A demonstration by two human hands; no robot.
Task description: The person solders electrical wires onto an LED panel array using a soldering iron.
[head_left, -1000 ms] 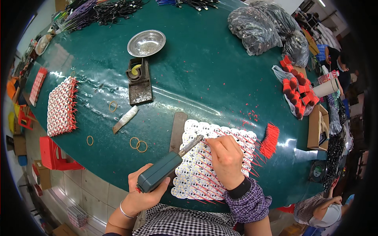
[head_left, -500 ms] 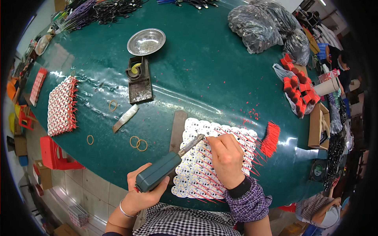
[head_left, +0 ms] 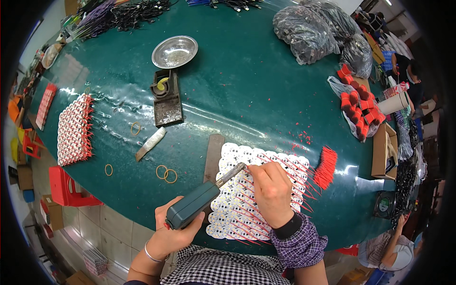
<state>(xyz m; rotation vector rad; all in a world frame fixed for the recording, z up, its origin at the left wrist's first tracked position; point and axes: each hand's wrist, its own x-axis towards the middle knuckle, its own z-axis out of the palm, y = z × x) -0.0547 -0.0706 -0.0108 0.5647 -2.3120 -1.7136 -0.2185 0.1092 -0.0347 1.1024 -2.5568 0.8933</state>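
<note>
My left hand (head_left: 172, 233) is wrapped round the dark green body of a gun-shaped soldering iron (head_left: 194, 205). Its metal tip points up and to the right, over a panel of round white LED circuit boards (head_left: 225, 202). Against that tip, the fingers of my right hand (head_left: 273, 190) are pinched on a thin red wire, mostly hidden by the fingers. Rows of red wires (head_left: 249, 216) lie slantwise across the boards. Under the panel's left side shows a dark flat bar (head_left: 213, 156). A bundle of cut red wires (head_left: 326, 167) lies right of the panel.
Beyond the iron are a metal bowl (head_left: 175, 51), a dark soldering stand (head_left: 168, 102), a wrapped blade (head_left: 151, 143) and rubber bands (head_left: 170, 176). Wired panels (head_left: 75, 128) lie left. Red spools (head_left: 358, 107), black plastic bags (head_left: 304, 35) and a cardboard box (head_left: 384, 152) stand right.
Both hands and the iron hold almost the same place, the iron's tip still at the right fingertips. The whole view has shifted very slightly.
</note>
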